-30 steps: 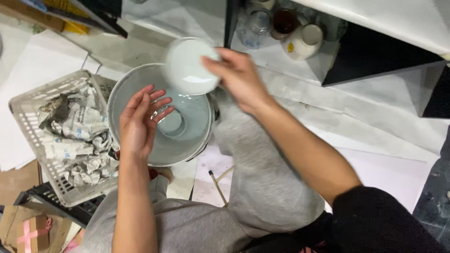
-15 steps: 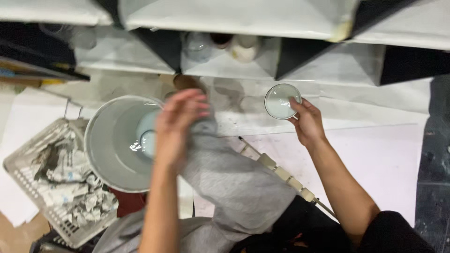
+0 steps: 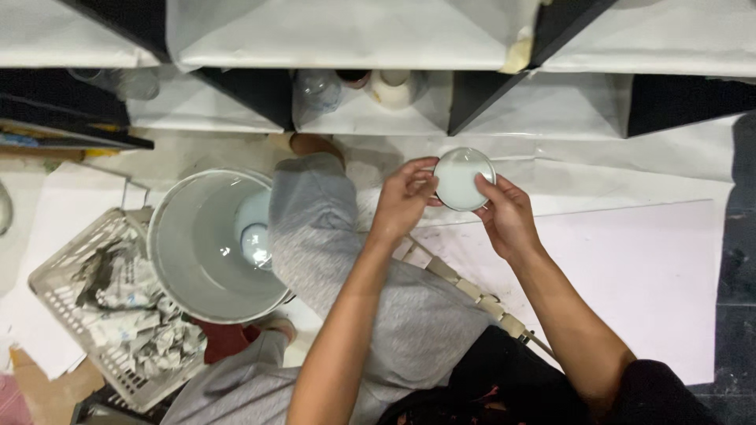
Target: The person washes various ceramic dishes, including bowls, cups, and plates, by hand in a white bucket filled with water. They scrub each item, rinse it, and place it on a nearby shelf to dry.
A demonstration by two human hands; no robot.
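i see left hand (image 3: 403, 201) | right hand (image 3: 506, 216) | both sets of fingers curled round small white bowl (image 3: 464, 179) | bucket (image 3: 206, 236) well left

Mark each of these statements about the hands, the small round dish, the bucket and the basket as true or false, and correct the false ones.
1. Both hands hold the small round dish. True: the left hand and the right hand grip its rim from either side.
2. The grey bucket sits to the person's right. False: it sits on their left, beside the grey-trousered leg.
3. The white basket holds crumpled paint tubes. True.
4. The left hand is dipped in the bucket. False: it is up at the dish, clear of the bucket.
5. The dish rests on the floor. False: it is held up in the air, above the white sheet.
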